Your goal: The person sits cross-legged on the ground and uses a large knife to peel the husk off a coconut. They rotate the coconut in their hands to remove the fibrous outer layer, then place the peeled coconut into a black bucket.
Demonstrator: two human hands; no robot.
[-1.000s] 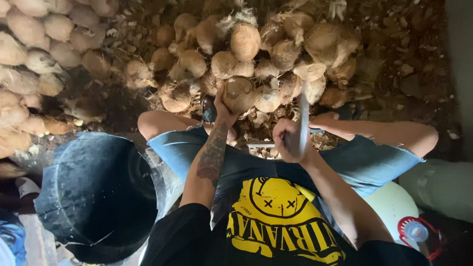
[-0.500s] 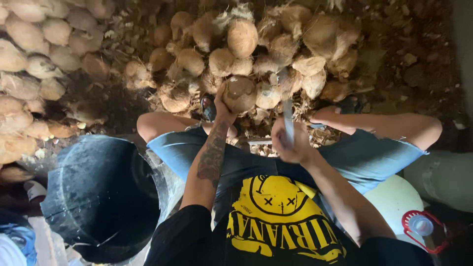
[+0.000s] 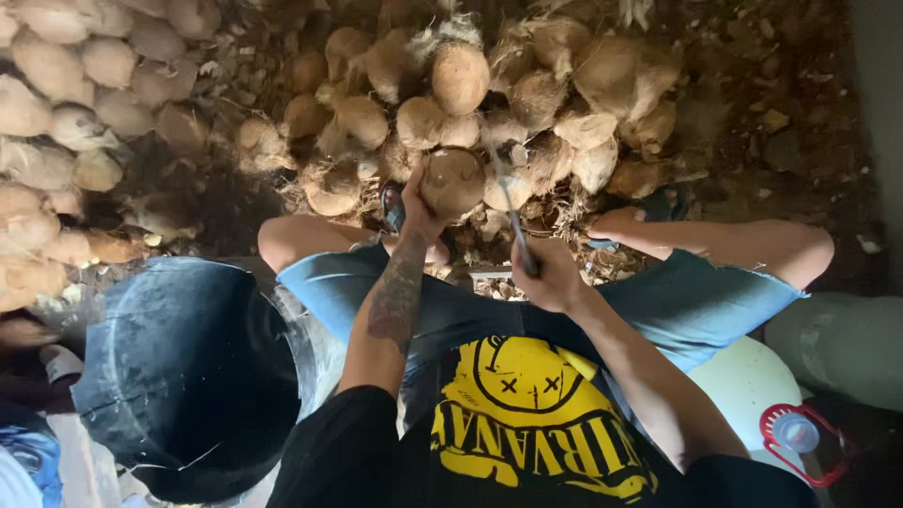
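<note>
Husked brown coconut [image 3: 453, 181] sits at the near edge of the heap, just ahead of the person's knees, lifted a little off the ground; round, so no clear long axis, its darker end turned toward the camera; left hand [image 3: 414, 212] cups it from below and on the left side, grip clamped on the shell, thumb up along the near face; tattooed forearm runs straight back from it to the body

Right hand [image 3: 548, 277] is lower and nearer the body, to the right of the coconut and apart from it; its grip is clamped on the handle of a long knife [image 3: 513, 212]; the blade slants up and leftward from the fist, its tip close to the coconut's right shoulder, contact not clear; so the coconut lies up and to the left of the knife hand, along the line of the blade; the left hand is the nearer one, already on it

Outward: pile of coconuts [image 3: 527, 94] with loose fibre behind and to both sides; a paler heap [image 3: 66, 113] at far left; dark round tub [image 3: 188, 376] beside the left thigh; a white container with a red ring cap [image 3: 795, 435] by the right hip; ground [image 3: 800, 113] strewn with husk scraps
</note>
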